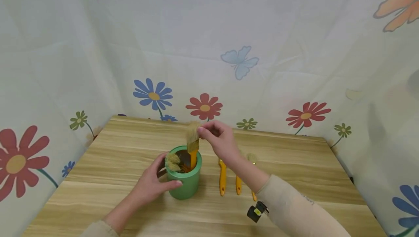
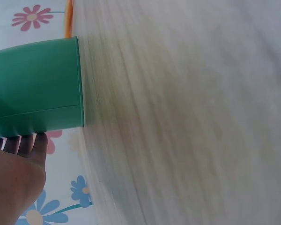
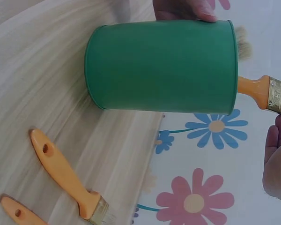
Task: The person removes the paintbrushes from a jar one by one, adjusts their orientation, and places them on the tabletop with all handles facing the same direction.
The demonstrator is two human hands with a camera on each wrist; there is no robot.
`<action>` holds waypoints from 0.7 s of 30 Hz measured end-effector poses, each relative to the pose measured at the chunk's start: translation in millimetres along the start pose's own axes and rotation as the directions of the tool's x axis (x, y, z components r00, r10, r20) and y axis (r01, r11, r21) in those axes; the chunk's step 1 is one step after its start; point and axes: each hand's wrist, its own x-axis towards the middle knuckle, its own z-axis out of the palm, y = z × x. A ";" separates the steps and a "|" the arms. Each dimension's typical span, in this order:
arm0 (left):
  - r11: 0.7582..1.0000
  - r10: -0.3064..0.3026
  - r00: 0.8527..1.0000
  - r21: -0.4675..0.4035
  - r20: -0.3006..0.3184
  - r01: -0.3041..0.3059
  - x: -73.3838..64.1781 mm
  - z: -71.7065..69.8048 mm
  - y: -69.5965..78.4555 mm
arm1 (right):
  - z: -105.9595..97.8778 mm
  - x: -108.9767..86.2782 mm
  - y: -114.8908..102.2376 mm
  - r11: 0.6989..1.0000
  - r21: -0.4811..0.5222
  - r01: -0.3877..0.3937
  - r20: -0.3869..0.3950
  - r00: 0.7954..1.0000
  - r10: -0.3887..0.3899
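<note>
Cloth sleeve (image 1: 296, 208) | smooth green cylindrical pot (image 1: 186, 186) | bristly brush (image 1: 193, 147) — right fingers (image 1: 208, 134) pinching

No legible text or numbers.

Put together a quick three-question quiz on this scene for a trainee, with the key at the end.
1. Count: how many orange-handled paintbrushes lie on the wood-grain table?
2. True or false: the paintbrush in the right grip points bristles-down into the green pot.
3. Choose: what does the left grip hold?
A) a paintbrush
B) the green pot
C) nothing

Key:
1. Three, beside the green pot.
2. False; it is handle-down.
3. B.
</note>
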 end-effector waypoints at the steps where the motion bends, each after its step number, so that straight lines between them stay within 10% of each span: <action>1: 1.000 -0.001 1.000 0.000 -0.001 0.001 0.0 0.1 0.1 | -0.8 0.6 -1.7 1.000 -0.001 0.003 -0.006 1.000 -0.003; 21: 1.000 0.024 1.000 0.004 -0.005 -0.024 -0.5 1.1 -3.2 | -34.9 23.8 -48.7 0.994 0.006 0.106 -0.194 0.976 -0.102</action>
